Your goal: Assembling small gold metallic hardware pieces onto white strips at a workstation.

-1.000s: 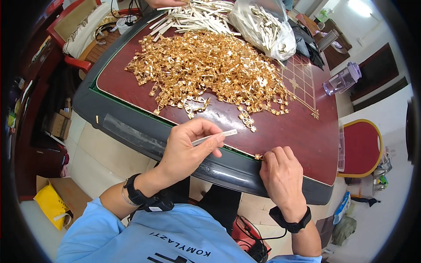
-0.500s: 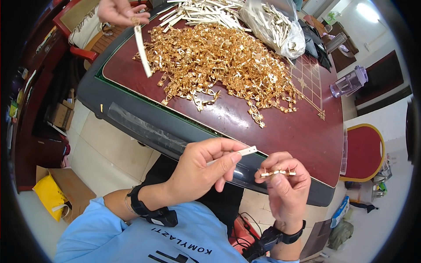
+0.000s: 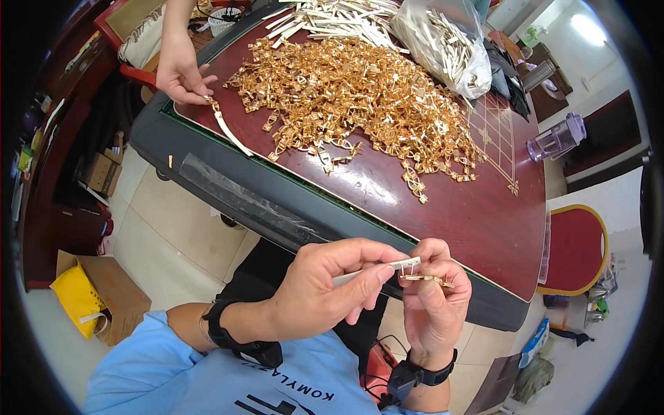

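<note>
My left hand pinches a narrow white strip between thumb and fingers, its holed end pointing right. Between thumb and fingers of my right hand is a small gold metal clasp with thin upright prongs. The strip's end sits right over the prongs at the clasp's left end; whether they have entered the holes I cannot tell. Both hands are close together over the table's near edge. Beyond them, a large heap of gold clasps covers the middle of the dark red table.
Another person's hand at the far left holds a gold clasp joined to a white strip. White strips and a clear bag of strips lie behind the heap. A purple bottle and a red chair are at right.
My right hand has moved left and turned the clasp, bringing it under the end of the strip. The other person's hand has come lower, its strip swinging toward the table edge.
</note>
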Tool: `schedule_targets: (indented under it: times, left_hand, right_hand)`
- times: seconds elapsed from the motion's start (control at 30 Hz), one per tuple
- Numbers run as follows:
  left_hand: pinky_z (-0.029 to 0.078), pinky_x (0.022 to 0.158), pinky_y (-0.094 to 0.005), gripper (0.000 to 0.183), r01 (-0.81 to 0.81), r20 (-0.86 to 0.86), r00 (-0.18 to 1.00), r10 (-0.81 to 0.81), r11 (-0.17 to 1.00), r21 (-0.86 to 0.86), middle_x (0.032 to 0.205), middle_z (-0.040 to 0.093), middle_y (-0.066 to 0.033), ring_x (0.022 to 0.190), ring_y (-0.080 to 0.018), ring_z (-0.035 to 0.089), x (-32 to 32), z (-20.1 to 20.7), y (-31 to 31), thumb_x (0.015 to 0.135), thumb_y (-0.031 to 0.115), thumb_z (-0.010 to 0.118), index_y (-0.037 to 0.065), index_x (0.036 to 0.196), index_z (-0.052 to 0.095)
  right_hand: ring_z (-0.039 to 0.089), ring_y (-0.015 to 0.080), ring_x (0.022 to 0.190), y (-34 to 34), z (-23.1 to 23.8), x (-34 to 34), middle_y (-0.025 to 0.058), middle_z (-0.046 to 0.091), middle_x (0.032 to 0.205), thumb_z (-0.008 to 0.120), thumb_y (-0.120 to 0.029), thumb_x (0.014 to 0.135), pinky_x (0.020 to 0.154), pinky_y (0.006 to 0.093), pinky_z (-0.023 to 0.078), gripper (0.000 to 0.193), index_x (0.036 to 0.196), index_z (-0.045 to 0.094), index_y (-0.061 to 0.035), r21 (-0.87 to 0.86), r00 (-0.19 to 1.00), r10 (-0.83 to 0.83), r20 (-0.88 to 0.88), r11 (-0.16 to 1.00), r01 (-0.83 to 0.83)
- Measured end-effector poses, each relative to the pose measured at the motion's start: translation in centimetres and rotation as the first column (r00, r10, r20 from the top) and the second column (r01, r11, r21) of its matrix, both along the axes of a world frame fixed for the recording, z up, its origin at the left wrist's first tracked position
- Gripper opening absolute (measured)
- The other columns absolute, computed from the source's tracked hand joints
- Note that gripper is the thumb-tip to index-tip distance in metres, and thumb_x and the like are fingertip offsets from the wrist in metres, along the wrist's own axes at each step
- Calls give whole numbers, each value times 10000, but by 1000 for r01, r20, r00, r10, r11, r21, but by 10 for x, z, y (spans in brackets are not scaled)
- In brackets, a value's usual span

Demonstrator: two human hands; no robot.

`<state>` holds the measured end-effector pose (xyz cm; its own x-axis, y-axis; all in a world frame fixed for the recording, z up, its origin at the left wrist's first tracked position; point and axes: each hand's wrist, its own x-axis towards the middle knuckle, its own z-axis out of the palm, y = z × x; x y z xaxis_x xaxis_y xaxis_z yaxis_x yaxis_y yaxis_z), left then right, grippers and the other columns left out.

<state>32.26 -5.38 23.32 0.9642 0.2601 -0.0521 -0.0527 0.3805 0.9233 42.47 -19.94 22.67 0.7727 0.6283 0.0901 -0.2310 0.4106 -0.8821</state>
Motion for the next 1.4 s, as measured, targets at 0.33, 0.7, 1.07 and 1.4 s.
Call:
schedule_targets:
  times: [0.33,0.7,1.07,1.4]
  left_hand:
    - [442,493,-195,239,5,18,1000,-5,999,39,707,630,-48,550,-50,560,-4,1,1,997,85,534,-37,1191,602]
    - [436,490,-194,231,12,15,1000,-14,995,99,695,629,-40,544,-43,548,-3,0,5,990,73,543,-33,1180,620]
    - [430,460,-198,201,-56,88,996,31,956,288,663,637,-31,520,-34,539,-1,-5,9,965,28,554,-32,1121,665]
    - [439,443,-204,190,-128,155,985,76,923,362,659,650,-32,514,-38,565,2,-5,9,934,-16,563,-20,1082,682]
  right_hand:
    - [630,202,868,-2,1,0,181,587,1056,774,-71,794,737,311,562,174,899,690,38,-11,994,-43,105,999,45]
    - [671,237,883,-4,6,3,192,615,1038,751,-37,804,735,327,595,143,886,681,56,-91,981,-43,192,994,62]
    - [684,254,886,-5,3,4,186,605,1051,709,25,823,787,378,607,118,927,672,66,-77,991,42,124,996,-32]
    - [685,253,895,-2,4,3,187,608,1043,694,59,821,832,390,599,114,933,675,72,-84,993,70,98,995,-62]
